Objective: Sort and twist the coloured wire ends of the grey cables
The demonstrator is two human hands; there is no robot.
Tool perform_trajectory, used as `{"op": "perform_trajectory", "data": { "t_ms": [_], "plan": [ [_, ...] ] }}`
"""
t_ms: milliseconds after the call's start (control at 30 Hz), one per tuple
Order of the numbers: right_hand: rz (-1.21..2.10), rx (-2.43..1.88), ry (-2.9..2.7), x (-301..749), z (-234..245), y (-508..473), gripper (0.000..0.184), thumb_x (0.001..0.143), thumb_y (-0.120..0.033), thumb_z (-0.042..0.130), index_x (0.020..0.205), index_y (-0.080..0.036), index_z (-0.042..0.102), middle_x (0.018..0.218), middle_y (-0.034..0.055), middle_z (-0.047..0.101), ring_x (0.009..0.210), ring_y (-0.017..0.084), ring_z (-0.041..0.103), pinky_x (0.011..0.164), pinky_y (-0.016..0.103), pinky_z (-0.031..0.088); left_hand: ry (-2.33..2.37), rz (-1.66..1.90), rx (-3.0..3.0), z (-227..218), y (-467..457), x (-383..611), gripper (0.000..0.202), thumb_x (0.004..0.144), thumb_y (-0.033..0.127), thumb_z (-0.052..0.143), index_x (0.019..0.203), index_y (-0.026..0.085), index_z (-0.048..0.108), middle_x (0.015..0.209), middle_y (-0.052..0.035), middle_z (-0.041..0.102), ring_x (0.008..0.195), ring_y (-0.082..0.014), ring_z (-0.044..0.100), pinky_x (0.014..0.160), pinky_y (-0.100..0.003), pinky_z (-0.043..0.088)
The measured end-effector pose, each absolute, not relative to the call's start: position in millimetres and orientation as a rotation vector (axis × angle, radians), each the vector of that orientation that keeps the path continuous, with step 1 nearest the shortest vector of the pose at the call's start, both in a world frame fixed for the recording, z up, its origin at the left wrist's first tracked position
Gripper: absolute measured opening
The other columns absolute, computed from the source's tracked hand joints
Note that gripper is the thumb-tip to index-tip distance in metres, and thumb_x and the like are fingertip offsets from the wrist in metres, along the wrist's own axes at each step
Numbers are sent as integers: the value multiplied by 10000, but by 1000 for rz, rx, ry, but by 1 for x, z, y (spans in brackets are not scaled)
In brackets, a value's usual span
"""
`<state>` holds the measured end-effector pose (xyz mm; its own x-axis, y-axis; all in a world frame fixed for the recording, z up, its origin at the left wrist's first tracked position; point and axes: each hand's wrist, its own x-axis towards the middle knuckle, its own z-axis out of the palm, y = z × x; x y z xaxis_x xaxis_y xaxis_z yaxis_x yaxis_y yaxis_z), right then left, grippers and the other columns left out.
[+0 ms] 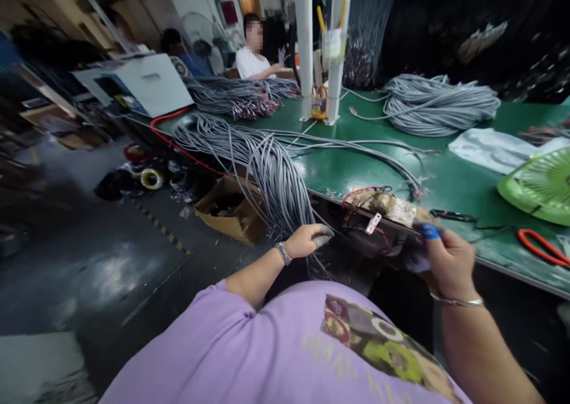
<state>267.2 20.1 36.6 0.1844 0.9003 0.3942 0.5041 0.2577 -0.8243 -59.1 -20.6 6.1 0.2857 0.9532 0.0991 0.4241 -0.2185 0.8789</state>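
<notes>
A thick bundle of grey cables (271, 172) runs across the green table (356, 166) and hangs over its front edge. My left hand (307, 239), with a watch on the wrist, is closed around the hanging ends of that bundle. My right hand (445, 258), with blue tape on one finger and a bangle on the wrist, is closed at the table's edge beside a small worn fixture (387, 207) with red and black wires. What the right hand holds is hidden.
More grey cable coils (439, 104) lie at the back, by white posts (304, 48). A green fan (541, 184) and an orange-handled tool (541, 247) sit at the right. A cardboard box (231, 211) and tape rolls (151, 178) are on the floor. Another person (253, 54) works at the far end.
</notes>
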Motion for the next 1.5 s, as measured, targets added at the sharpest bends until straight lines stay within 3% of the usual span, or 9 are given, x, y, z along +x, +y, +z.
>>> {"op": "perform_trajectory", "data": {
  "t_ms": [133, 333, 467, 867, 967, 1100, 1267, 1400, 1500],
  "plan": [
    [10, -1556, -1601, 318, 53, 59, 383, 749, -508, 518, 589, -172, 609, 465, 16, 472, 470, 140, 416, 508, 297, 296, 1214, 957, 1925, 47, 20, -67, 256, 885, 284, 586, 1066, 143, 700, 1003, -67, 744, 904, -158, 689, 867, -265, 533],
    [296, -1860, -1311, 354, 43, 98, 348, 683, -502, 497, 628, -184, 627, 458, 16, 474, 454, 164, 396, 469, 305, 291, 1722, 581, 2376, 96, 133, -83, 295, 872, 263, 541, 1103, 184, 706, 1137, -70, 700, 1097, -209, 633, 1004, -309, 472],
    [359, -1863, -1381, 353, 42, 97, 358, 680, -541, 515, 584, -209, 607, 423, 8, 426, 447, 180, 398, 469, 320, 303, 2052, 280, 2331, 111, 208, -94, 350, 867, 301, 529, 1152, 164, 679, 1192, -112, 652, 1111, -233, 602, 993, -326, 465],
    [521, -1803, -1335, 356, 41, 98, 423, 706, -602, 550, 611, -195, 612, 479, 12, 485, 482, 174, 426, 487, 307, 313, 1817, 90, 2642, 89, 314, 1, 479, 845, 100, 471, 1311, 175, 551, 1378, -133, 542, 1294, -251, 448, 1077, -402, 341],
    [527, -1740, -1310, 356, 41, 98, 416, 717, -582, 565, 633, -180, 627, 531, 19, 528, 520, 166, 437, 515, 300, 320, 1878, 64, 2625, 85, 321, 16, 380, 877, 104, 421, 1211, 114, 605, 1246, -187, 602, 1190, -274, 527, 1053, -451, 335],
    [502, -1697, -1316, 354, 42, 97, 422, 719, -580, 560, 584, -182, 601, 524, 7, 511, 523, 148, 417, 528, 288, 318, 1985, 176, 2595, 91, 316, 13, 380, 958, 206, 341, 1240, 100, 573, 1275, -207, 553, 1164, -285, 546, 975, -402, 392],
    [542, -1690, -1297, 353, 41, 99, 411, 703, -579, 570, 604, -182, 611, 519, -15, 488, 529, 134, 410, 522, 263, 316, 2104, 632, 2481, 124, 289, -3, 436, 981, 415, 371, 1226, 121, 579, 1234, -177, 595, 1079, -280, 600, 878, -343, 437],
    [524, -1670, -1296, 353, 41, 99, 407, 702, -570, 580, 599, -178, 613, 505, -19, 469, 524, 127, 392, 511, 257, 309, 1872, 839, 2579, 152, 230, -2, 414, 933, 400, 483, 1229, 133, 595, 1148, -145, 661, 1056, -278, 612, 889, -353, 434],
    [521, -1686, -1273, 355, 39, 99, 393, 692, -548, 591, 649, -163, 654, 528, -3, 510, 521, 133, 413, 500, 266, 320, 1437, 765, 2732, 157, 164, 12, 351, 828, 245, 591, 1162, 151, 644, 1094, -126, 677, 1004, -269, 622, 860, -352, 441]
  ]
}}
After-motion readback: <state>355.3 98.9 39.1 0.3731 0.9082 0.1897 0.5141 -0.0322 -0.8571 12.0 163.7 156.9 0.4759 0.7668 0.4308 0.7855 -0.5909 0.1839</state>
